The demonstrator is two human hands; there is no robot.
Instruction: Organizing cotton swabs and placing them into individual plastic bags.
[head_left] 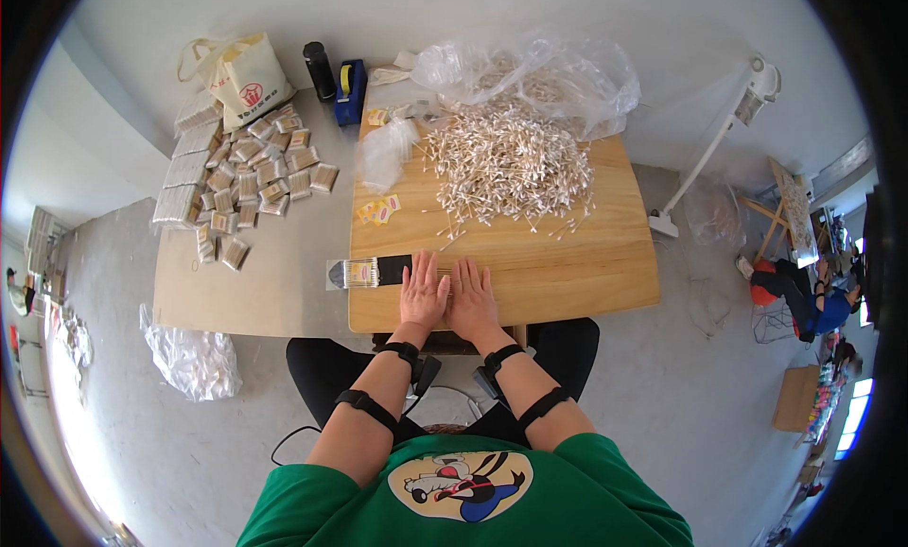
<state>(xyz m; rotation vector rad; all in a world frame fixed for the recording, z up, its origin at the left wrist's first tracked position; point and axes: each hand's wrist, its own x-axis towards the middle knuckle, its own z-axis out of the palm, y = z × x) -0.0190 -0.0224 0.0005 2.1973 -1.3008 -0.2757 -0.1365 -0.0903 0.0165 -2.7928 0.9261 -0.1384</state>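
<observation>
- Wooden tabletop (586, 273): it fills the right part of the work surface; both hands lie over its near edge.
- Grey table surface (255, 301): to the left of the wood.
- Heap of loose cotton swabs (511, 159): spread over the far half of the wood, beyond the hands, a few strays at its near fringe.
- Large clear plastic bag (601, 98): crumpled over the far side of that heap.
- Jumble of small swab packets (251, 173): on the grey surface, beside neat packet stacks (186, 164) at its left edge.
- Canvas tote bag (248, 79): cream with a red print, behind the packets.
- Left hand (424, 294) and right hand (471, 299): side by side, palms down, fingers stretched forward and flat, closed around nothing visible; what lies under the palms I cannot tell.
- Clear small bags (386, 155): piled left of the heap.
- Blue tape dispenser (350, 93) and black bottle (320, 71): near each other at the far edge.
- Labelled swab packet (360, 274): left of the left hand, across the wood's left edge, against a flat black strip (394, 270) that runs to the left fingers.
- Yellow-and-white labels (378, 209): on the wood, beyond the packet.
</observation>
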